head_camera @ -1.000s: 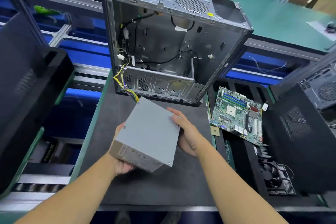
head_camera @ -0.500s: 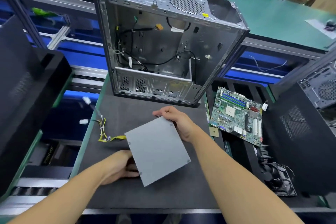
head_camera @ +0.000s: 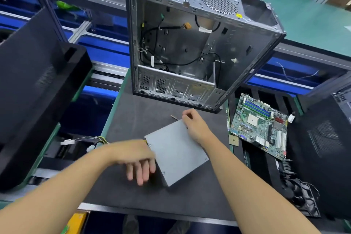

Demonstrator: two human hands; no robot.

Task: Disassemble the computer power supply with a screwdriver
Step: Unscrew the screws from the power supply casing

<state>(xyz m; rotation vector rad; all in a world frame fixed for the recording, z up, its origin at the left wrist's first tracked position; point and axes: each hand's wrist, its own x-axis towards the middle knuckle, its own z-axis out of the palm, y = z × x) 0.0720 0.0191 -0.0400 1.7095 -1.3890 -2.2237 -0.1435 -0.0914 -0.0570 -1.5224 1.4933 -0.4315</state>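
Right hand (head_camera: pixel 195 127) fingers pinch power supply (head_camera: pixel 178 150) corner; left hand (head_camera: pixel 136 156) fingers loose, blurred.

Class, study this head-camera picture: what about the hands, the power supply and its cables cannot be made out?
Left hand: motion blur in the head view; whether it touches the power supply is unclear.
Right hand: its back hides the curled fingers, so its grip is unknown.
Thin object beside it: too small to identify.
Cables: the left hand covers where they join the power supply.
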